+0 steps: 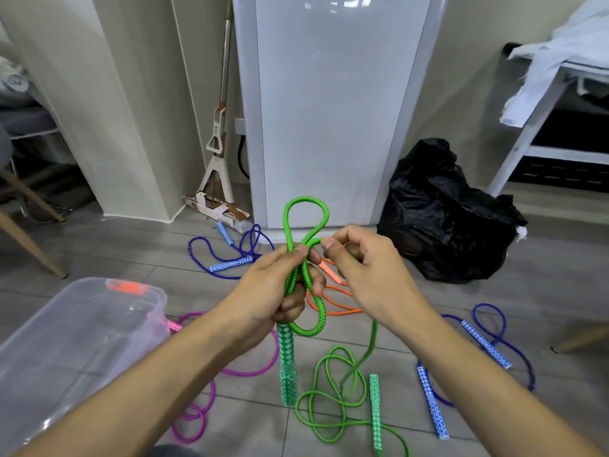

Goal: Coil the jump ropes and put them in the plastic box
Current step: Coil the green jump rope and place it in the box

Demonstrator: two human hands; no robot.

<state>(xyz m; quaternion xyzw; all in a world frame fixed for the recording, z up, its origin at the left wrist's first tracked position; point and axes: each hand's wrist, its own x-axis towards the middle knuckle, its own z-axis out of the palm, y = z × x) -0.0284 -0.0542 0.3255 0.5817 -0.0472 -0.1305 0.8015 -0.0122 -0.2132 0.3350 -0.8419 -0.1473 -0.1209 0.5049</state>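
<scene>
My left hand [280, 288] grips a green jump rope [306, 219] at the top of one patterned handle [287, 364], which hangs straight down. Two small loops are gathered there, one standing above my fingers and one hanging below. My right hand [365, 268] pinches the same rope just right of the left hand. The rope's free length drops to the floor in loose curls beside its second handle [375, 413]. The clear plastic box [75, 338] stands open at the lower left.
Other ropes lie on the grey tile floor: a blue one [230, 258] ahead, another blue one [487, 344] at the right, an orange one [333, 301] under my hands, a pink one [250, 371] by the box. A black bag [441, 212], a white cabinet [329, 110] and a mop [217, 153] stand behind.
</scene>
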